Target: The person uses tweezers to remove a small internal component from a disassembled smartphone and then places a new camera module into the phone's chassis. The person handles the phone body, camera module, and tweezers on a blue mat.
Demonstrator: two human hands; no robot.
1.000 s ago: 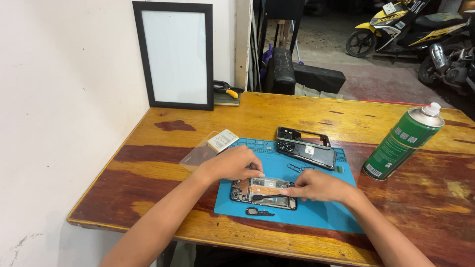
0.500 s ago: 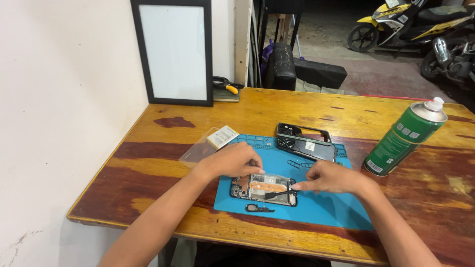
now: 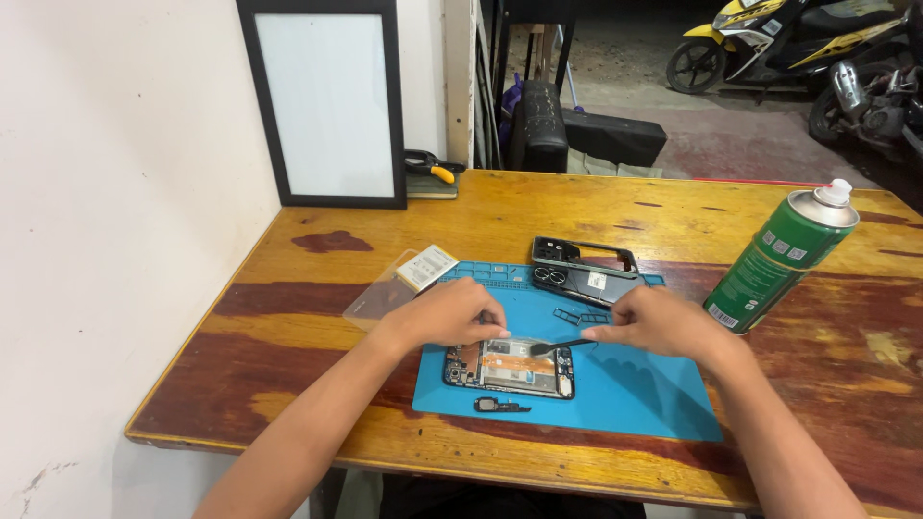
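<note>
An opened phone (image 3: 510,368) with its circuit boards showing lies on a blue work mat (image 3: 625,384). My left hand (image 3: 447,312) rests on the phone's upper left edge and holds it down. My right hand (image 3: 663,322) pinches a thin black tool (image 3: 561,344) whose tip touches the top of the phone. A small black part (image 3: 501,405) lies on the mat just in front of the phone. The phone's black back frame (image 3: 585,271) sits at the far edge of the mat.
A green spray can (image 3: 781,259) stands to the right on the wooden table (image 3: 288,327). A clear plastic bag (image 3: 399,284) lies left of the mat. A framed white board (image 3: 327,101) leans on the wall, with a yellow-handled tool (image 3: 431,170) beside it. Motorbikes (image 3: 808,43) are parked beyond.
My right hand has drawn back to the right off the phone, with the tool tip still on it. My left hand has stayed on the phone.
</note>
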